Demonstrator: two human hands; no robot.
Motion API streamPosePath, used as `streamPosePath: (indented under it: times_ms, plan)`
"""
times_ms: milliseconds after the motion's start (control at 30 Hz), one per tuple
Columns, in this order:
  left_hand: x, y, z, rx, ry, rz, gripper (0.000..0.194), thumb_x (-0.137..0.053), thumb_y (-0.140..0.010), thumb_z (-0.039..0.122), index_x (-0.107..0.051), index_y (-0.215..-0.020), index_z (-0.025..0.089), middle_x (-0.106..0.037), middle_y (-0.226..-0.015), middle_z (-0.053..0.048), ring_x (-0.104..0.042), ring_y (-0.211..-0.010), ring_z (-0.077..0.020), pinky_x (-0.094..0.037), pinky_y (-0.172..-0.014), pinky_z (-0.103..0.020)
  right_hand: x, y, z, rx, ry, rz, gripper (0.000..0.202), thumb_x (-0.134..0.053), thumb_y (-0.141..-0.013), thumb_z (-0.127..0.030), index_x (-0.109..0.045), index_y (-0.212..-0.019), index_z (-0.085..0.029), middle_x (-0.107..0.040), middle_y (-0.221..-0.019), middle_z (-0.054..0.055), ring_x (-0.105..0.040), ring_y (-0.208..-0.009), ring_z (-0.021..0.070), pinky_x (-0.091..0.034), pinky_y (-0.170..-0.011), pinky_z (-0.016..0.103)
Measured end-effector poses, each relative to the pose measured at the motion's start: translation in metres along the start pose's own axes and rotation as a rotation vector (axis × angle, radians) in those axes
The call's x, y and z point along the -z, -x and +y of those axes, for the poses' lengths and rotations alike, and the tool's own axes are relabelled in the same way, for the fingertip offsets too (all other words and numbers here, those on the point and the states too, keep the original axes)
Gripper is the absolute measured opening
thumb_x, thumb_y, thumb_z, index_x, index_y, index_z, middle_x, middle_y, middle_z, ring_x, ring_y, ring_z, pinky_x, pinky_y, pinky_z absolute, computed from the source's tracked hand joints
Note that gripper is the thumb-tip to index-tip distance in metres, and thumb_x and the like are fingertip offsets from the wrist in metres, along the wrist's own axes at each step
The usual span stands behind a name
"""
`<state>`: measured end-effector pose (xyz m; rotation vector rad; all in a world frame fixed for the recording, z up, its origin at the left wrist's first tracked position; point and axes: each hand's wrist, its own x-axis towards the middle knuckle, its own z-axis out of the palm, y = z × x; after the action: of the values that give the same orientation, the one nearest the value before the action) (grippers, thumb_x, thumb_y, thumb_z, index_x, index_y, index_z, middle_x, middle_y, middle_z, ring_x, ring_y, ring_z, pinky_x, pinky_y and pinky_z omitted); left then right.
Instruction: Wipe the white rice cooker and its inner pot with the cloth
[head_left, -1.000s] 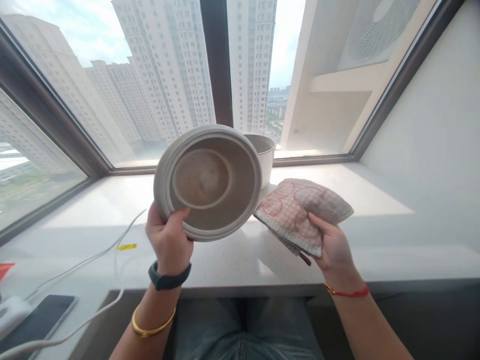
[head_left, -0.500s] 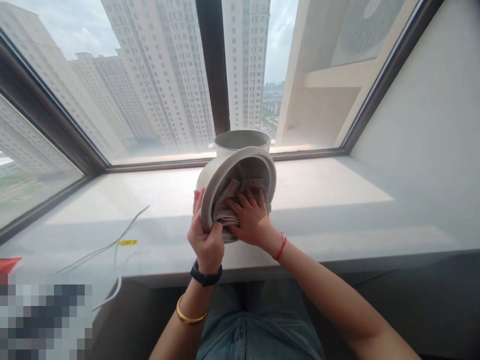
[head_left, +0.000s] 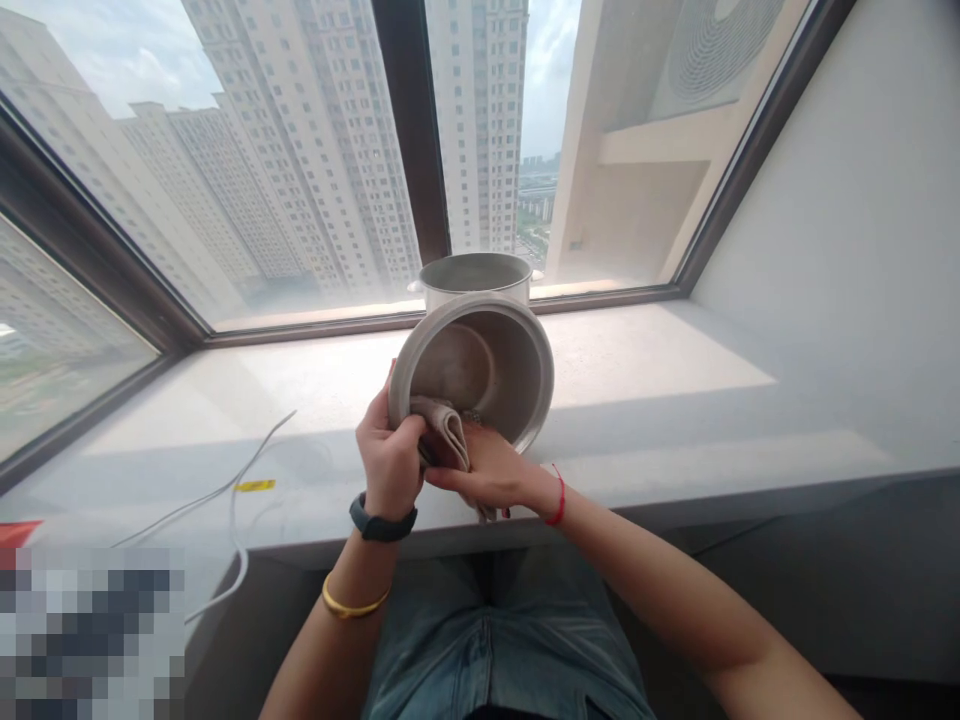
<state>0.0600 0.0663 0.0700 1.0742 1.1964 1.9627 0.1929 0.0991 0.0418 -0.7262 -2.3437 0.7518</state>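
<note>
A round metal pot (head_left: 525, 350) is tilted so its mouth faces me, and its inside and bottom show. My left hand (head_left: 391, 450) grips its left rim, thumb over the edge and touching a folded cloth (head_left: 452, 432). My right hand (head_left: 491, 465) is at the lower rim with the cloth, pressing it against the lower inside wall; some of its fingers are hidden within the pot. Part of the cloth hangs below the rim.
Behind the held pot, a second pot (head_left: 476, 272) with side handles stands upright by the window. A white cable (head_left: 236, 490) and a yellow tag (head_left: 256, 486) lie at left on the white sill (head_left: 645, 400). Something red (head_left: 19, 533) shows at the far left.
My right hand and the cloth have moved from deep inside the pot down to its lower rim, uncovering the bottom. The pot's mouth has turned more towards me.
</note>
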Motion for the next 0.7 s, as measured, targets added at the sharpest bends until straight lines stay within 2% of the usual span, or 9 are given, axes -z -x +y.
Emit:
streamPosePath:
  times_ms: [67,167,267,333,433,500,567,633,700]
  plan:
    - [0.005,-0.009,0.006,0.034,0.021,-0.018,0.043,-0.059,-0.058,0.006,-0.075,-0.096,0.018,-0.067,-0.076,0.001,-0.059,-0.069,-0.0154,-0.047,-0.059,-0.022,0.008,0.007,0.004,0.025,0.179,-0.1,0.065,-0.057,-0.085,-0.069,-0.058,-0.131,-0.023,-0.063,-0.128,0.01,-0.057,-0.119,0.0306,-0.042,-0.101,0.042]
    - [0.01,-0.019,0.011,0.06,0.018,-0.078,0.044,-0.059,-0.054,0.006,-0.074,-0.094,0.016,-0.064,-0.073,0.002,-0.054,-0.066,-0.0133,-0.043,-0.056,-0.02,0.024,0.017,0.011,0.024,0.45,-0.229,0.084,-0.055,-0.077,-0.081,-0.051,-0.143,-0.029,-0.06,-0.135,0.011,-0.055,-0.122,0.0349,-0.038,-0.102,0.047]
    - [0.011,-0.025,0.015,0.128,-0.002,-0.151,0.045,-0.058,-0.052,0.006,-0.073,-0.094,0.016,-0.064,-0.072,0.002,-0.054,-0.065,-0.0139,-0.042,-0.055,-0.02,0.044,0.024,0.014,0.028,0.679,-0.367,0.093,-0.054,-0.071,-0.086,-0.047,-0.147,-0.031,-0.064,-0.127,0.014,-0.06,-0.111,0.0366,-0.039,-0.096,0.049]
    - [0.008,-0.032,0.018,0.167,-0.019,-0.193,0.049,-0.059,-0.051,0.006,-0.074,-0.096,0.016,-0.064,-0.07,0.002,-0.053,-0.064,-0.0138,-0.041,-0.054,-0.02,0.056,0.025,0.014,0.046,0.8,-0.46,0.091,-0.06,-0.072,-0.078,-0.047,-0.147,-0.029,-0.067,-0.118,0.016,-0.063,-0.103,0.0367,-0.039,-0.093,0.05]
    - [0.001,-0.049,0.024,0.227,-0.032,-0.276,0.058,-0.06,-0.05,0.006,-0.074,-0.105,0.016,-0.067,-0.073,0.001,-0.055,-0.064,-0.0149,-0.042,-0.053,-0.021,0.066,0.023,0.011,0.06,0.871,-0.552,0.08,-0.064,-0.072,-0.056,-0.05,-0.145,-0.027,-0.069,-0.108,0.017,-0.064,-0.095,0.035,-0.041,-0.087,0.048]
    - [-0.001,-0.062,0.027,0.261,-0.036,-0.342,0.059,-0.063,-0.052,0.007,-0.073,-0.11,0.015,-0.071,-0.082,-0.002,-0.062,-0.072,-0.0193,-0.048,-0.061,-0.025,0.065,0.021,0.008,0.052,0.847,-0.562,0.079,-0.063,-0.07,-0.049,-0.049,-0.145,-0.027,-0.069,-0.107,0.016,-0.065,-0.093,0.0344,-0.042,-0.083,0.046]
    - [0.002,-0.068,0.025,0.231,-0.069,-0.361,0.056,-0.069,-0.058,0.011,-0.072,-0.114,0.015,-0.073,-0.098,-0.007,-0.066,-0.091,-0.026,-0.053,-0.078,-0.032,0.061,0.019,0.005,0.041,0.797,-0.536,0.08,-0.062,-0.069,-0.047,-0.047,-0.145,-0.028,-0.07,-0.109,0.015,-0.066,-0.095,0.0352,-0.044,-0.082,0.045]
    - [0.008,-0.06,0.016,0.109,-0.125,-0.26,0.058,-0.075,-0.062,0.015,-0.07,-0.12,0.018,-0.069,-0.119,-0.008,-0.061,-0.114,-0.0292,-0.049,-0.096,-0.036,0.054,0.016,0.001,0.027,0.728,-0.497,0.079,-0.061,-0.068,-0.047,-0.047,-0.144,-0.028,-0.07,-0.111,0.014,-0.066,-0.096,0.0354,-0.046,-0.081,0.044]
    - [0.016,-0.036,0.001,-0.007,-0.14,-0.089,0.065,-0.08,-0.064,0.016,-0.065,-0.127,0.023,-0.063,-0.133,-0.006,-0.054,-0.127,-0.027,-0.043,-0.105,-0.034,0.047,0.012,-0.004,0.002,0.642,-0.47,0.073,-0.061,-0.068,-0.049,-0.052,-0.138,-0.028,-0.071,-0.11,0.011,-0.068,-0.094,0.0339,-0.048,-0.079,0.042]
